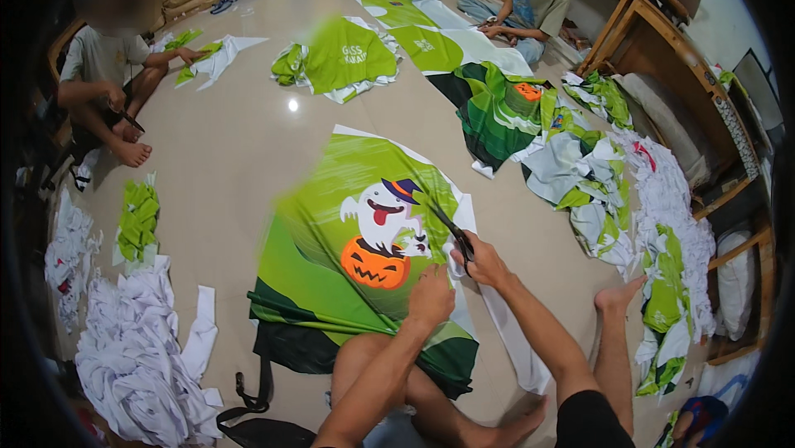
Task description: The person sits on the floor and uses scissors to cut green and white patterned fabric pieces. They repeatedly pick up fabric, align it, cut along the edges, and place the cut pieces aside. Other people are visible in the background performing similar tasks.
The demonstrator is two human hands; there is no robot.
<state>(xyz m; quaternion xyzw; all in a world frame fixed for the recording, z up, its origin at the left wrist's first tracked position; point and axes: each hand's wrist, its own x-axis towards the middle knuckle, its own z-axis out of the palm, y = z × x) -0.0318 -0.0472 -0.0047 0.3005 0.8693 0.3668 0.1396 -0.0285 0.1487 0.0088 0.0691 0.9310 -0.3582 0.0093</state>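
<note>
A green printed fabric panel (pixel 310 199) with a ghost and an orange pumpkin lies spread on the floor before me, its lower part over my leg. At its right edge my right hand (pixel 484 260) is closed round the handles of black scissors (pixel 448 226), whose blades point up and left over the cloth. Just below, my left hand (pixel 431 295) pinches the green fabric near that edge. A white offcut strip (pixel 507 336) hangs off the panel's right side down to the floor.
White scraps (pixel 137 357) are heaped at the left, with a green bundle (pixel 138 220) beyond. Green and white pieces (pixel 580 175) pile up along the right, by wooden furniture (pixel 654 21). Two people sit on the floor ahead, the left one holding scissors (pixel 130 119). A black bag (pixel 269 431) lies near me.
</note>
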